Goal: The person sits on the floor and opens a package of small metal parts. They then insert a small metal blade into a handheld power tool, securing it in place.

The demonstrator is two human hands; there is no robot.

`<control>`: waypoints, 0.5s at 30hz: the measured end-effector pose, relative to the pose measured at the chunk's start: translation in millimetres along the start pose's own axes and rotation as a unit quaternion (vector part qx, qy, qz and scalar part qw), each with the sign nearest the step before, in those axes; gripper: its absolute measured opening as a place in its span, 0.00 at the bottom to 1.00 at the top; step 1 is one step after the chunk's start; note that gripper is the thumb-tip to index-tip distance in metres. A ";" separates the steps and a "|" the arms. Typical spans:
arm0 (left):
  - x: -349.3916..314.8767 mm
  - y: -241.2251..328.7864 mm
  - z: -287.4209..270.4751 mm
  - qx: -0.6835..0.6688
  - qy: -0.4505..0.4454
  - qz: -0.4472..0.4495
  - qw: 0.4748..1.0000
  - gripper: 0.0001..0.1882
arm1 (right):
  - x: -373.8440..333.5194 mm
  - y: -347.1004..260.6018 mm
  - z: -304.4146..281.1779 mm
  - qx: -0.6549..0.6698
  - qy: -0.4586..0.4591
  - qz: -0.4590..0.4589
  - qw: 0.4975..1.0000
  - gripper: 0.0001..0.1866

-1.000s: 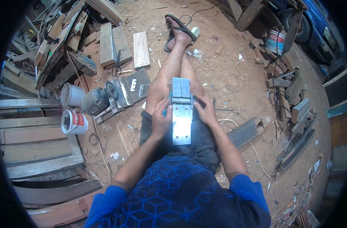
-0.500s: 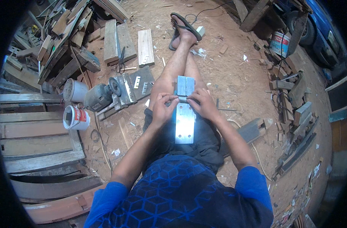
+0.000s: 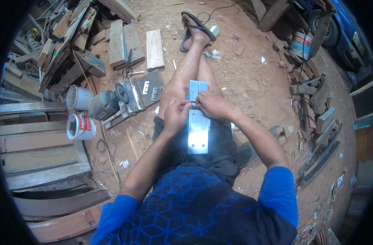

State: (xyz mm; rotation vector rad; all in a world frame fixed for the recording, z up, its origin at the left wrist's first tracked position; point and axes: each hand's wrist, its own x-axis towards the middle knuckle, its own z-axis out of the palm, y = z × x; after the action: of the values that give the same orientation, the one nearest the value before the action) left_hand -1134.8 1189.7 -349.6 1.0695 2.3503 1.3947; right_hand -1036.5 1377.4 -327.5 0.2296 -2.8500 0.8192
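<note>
A long shiny metal plate point(image 3: 198, 132) with holes lies lengthwise on my lap and legs. My left hand point(image 3: 176, 114) pinches at its middle from the left side. My right hand point(image 3: 209, 104) rests over the same spot from the right, fingers curled on the plate. Both hands meet where a joint or small part of the plate sits; what the fingertips hold there is too small to tell. I sit on the dirt floor with legs stretched out, a sandal point(image 3: 198, 25) on my foot.
An electric motor point(image 3: 107, 104) on a metal base, two paint cans point(image 3: 81, 127), and cut wooden boards point(image 3: 154, 49) lie to my left. Stacked planks point(image 3: 35, 163) fill the lower left. Scrap wood pieces point(image 3: 319, 122) and a blue vehicle point(image 3: 346, 28) are on the right.
Both hands have slid up the plate from its sides toward its middle and now meet there with fingers pinched together.
</note>
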 end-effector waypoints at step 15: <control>8.1 3.0 -0.3 0.047 0.008 0.091 0.995 0.08 | -6.6 0.2 -5.0 0.025 -0.004 0.029 0.999 0.08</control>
State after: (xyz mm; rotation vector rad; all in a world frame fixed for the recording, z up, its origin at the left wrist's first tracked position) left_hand -1139.3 1195.9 -345.5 1.3324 2.4027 1.3665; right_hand -1029.5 1380.9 -324.8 0.1570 -2.8587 0.9046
